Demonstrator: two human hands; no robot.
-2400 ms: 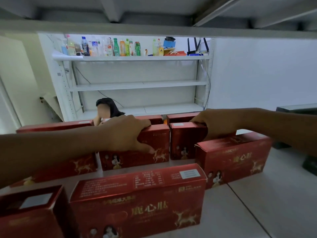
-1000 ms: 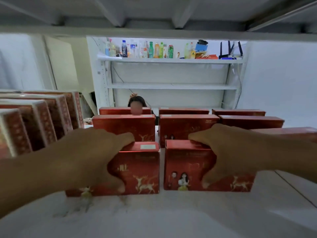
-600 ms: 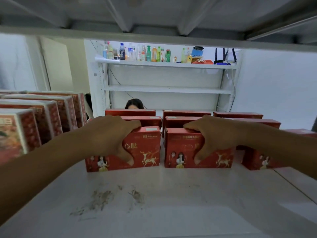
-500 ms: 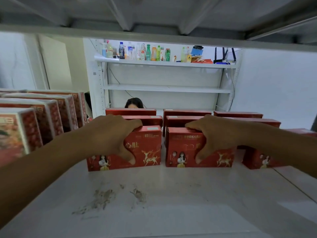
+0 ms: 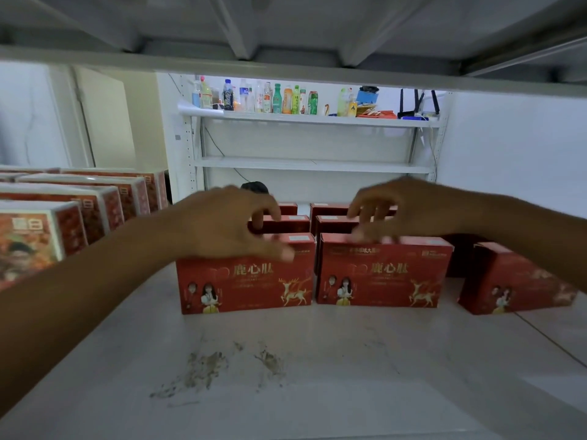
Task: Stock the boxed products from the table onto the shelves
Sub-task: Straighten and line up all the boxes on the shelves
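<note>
My left hand (image 5: 228, 225) hung over the shelf's (image 5: 317, 360) left red box (image 5: 246, 281), my right hand (image 5: 409, 211) over the right red box (image 5: 384, 274), fingers (image 5: 260, 201) spread.

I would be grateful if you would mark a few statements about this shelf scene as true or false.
1. The left red cardboard box with a gold deer and the right red deer box stand upright, side by side, on the white shelf board. True.
2. The left hand has its fingers curled tightly round a box. False: its fingers are spread loosely over the left box's top.
3. The right hand grips nothing. True.
4. The coloured drink bottles stand on the far rack's lowest shelf. False: they are on its top visible shelf.
5. Further red boxes stand behind the front pair. True.
</note>
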